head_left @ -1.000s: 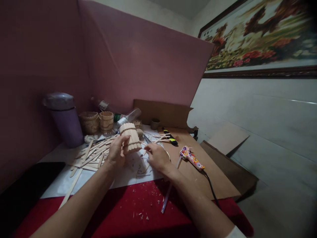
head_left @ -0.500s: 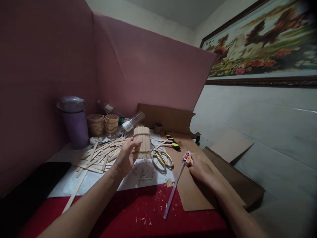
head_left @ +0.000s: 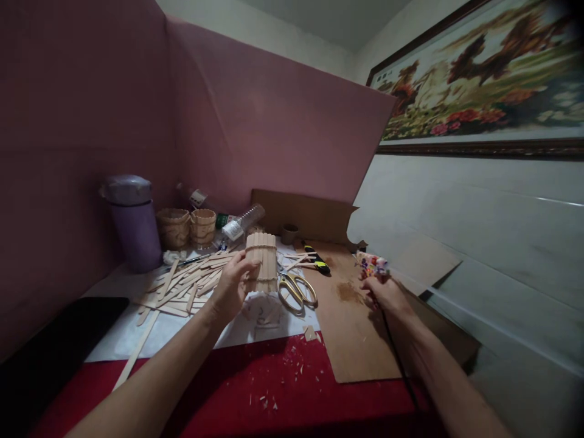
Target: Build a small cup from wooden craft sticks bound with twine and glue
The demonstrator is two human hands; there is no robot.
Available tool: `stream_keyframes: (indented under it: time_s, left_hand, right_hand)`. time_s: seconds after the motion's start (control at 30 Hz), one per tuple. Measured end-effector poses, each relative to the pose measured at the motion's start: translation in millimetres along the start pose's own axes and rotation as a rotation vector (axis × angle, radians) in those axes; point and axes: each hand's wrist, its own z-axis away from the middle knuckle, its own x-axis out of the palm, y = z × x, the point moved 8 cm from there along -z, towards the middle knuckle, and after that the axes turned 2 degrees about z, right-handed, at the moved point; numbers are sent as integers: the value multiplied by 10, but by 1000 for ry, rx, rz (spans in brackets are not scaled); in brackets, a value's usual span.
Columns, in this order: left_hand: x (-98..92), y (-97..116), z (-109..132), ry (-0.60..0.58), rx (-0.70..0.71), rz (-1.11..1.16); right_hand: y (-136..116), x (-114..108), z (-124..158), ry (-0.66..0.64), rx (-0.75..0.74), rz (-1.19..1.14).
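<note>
My left hand is wrapped round a small cup made of wooden craft sticks, bound with two bands of twine, and holds it above the white paper. In my right hand is a flower-patterned hot glue gun, raised over the right side of the cardboard. Its dark cord runs down along my forearm. Gold-handled scissors lie just right of the cup. A pile of loose craft sticks spreads out to the left of my left hand.
A purple tumbler, two stick-covered cups and clear plastic bottles stand or lie at the back left. A black and yellow utility knife rests on the cardboard. Wood scraps litter the red cloth.
My right hand has moved right and slightly up with the glue gun, turning it; the long clear glue stick seen before no longer shows. My left hand and the cup have barely moved.
</note>
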Motion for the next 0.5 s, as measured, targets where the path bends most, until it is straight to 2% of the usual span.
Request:
stream_keyframes:
  time_s: [0.03,0.1,0.23,0.33,0.5]
  left_hand:
    - [11,-3,11,2,-9,-5]
    - [47,-16,45,0,-39,-8]
    - [169,-58,143,-40,-126,-24]
    - [257,-90,202,-92,-171,-50]
    - [280,-126,210,-131,-162,-91]
  right_hand:
    - [-66,-12,56,-22,19,-67]
    - [-222,93,231,-197,75,-349]
    - [-581,340,694,-491,52,-435]
    - [-752,483,931,-545,13,-419]
    - [-932,690,1097,-600,-33,-343]
